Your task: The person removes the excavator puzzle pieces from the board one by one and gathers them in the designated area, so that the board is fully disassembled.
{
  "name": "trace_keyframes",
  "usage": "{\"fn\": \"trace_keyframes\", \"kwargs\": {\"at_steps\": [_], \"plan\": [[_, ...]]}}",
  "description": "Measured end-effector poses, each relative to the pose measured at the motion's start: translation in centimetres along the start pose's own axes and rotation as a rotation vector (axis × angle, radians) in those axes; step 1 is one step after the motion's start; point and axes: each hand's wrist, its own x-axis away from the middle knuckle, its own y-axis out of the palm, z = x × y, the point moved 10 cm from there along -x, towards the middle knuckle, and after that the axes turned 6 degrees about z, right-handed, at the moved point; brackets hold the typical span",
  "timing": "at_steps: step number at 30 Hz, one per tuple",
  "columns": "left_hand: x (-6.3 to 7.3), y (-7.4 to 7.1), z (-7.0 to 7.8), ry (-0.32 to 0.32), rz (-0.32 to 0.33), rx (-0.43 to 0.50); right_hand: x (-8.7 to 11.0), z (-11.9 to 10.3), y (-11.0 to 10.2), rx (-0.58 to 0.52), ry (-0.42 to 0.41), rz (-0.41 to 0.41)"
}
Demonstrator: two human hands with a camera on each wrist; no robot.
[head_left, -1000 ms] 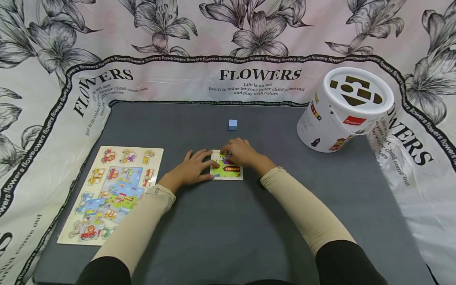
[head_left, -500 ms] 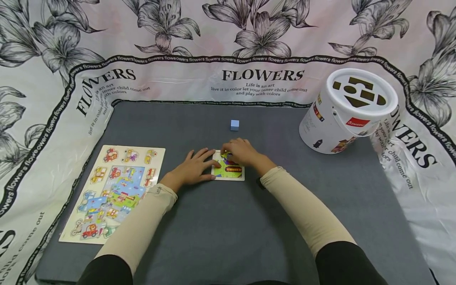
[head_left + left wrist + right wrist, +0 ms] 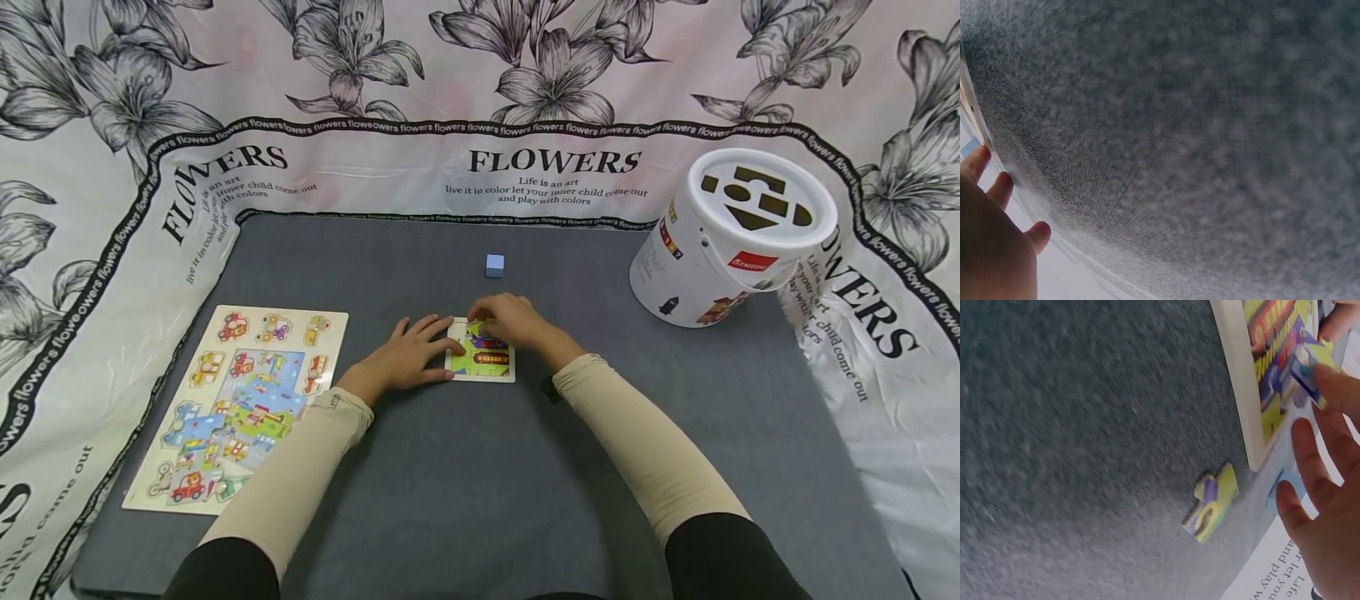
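A small jigsaw puzzle board [image 3: 480, 372] with a pale rim and a green vehicle picture lies at mid-table. My left hand [image 3: 405, 354], fingers spread, rests along its left side with fingertips touching it. From the right my right hand [image 3: 513, 322] reaches over the board's top. In the right wrist view its thumb and forefinger pinch a puzzle piece [image 3: 1305, 370], tilted over the picture. A loose puzzle piece [image 3: 1212, 503], yellow-green and purple, lies on the cloth beside the board; in the head view I cannot make it out. The left wrist view has mostly grey cloth.
A larger vehicle puzzle board [image 3: 210, 333] with puzzle pictures on top lies at left, partly under my left forearm. Behind the small board sits a blue cube [image 3: 495, 266]. At back right stands a white lidded bucket [image 3: 697, 275]. Flower-printed sheeting [image 3: 375, 167] borders the grey table.
The head view has shifted slightly. Both hands stay at the small board, and my right fingers have moved only a little, uncovering slightly more of the picture.
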Motion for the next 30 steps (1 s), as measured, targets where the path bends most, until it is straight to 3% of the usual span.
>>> {"fn": "trace_keyframes", "kwargs": {"at_steps": [5, 10, 15, 23, 30], "plan": [[0.0, 0.0, 0.0, -0.002, -0.006, -0.003, 0.0, 0.4, 0.4, 0.061, 0.008, -0.067], [0.0, -0.1, 0.1, -0.004, -0.003, -0.006, 0.0, 0.7, 0.6, 0.083, -0.001, -0.07], [0.1, -0.2, 0.1, -0.009, -0.004, -0.003, 0.0, 0.9, 0.3, -0.02, 0.019, -0.042], [-0.5, 0.1, 0.8, 0.006, 0.008, -0.006, 1.6, 3.5, -1.8, -0.255, 0.104, 0.038], [0.0, -0.3, 0.6, 0.001, 0.038, 0.011, 4.2, 7.9, -4.5, -0.273, 0.184, 0.124]]}}
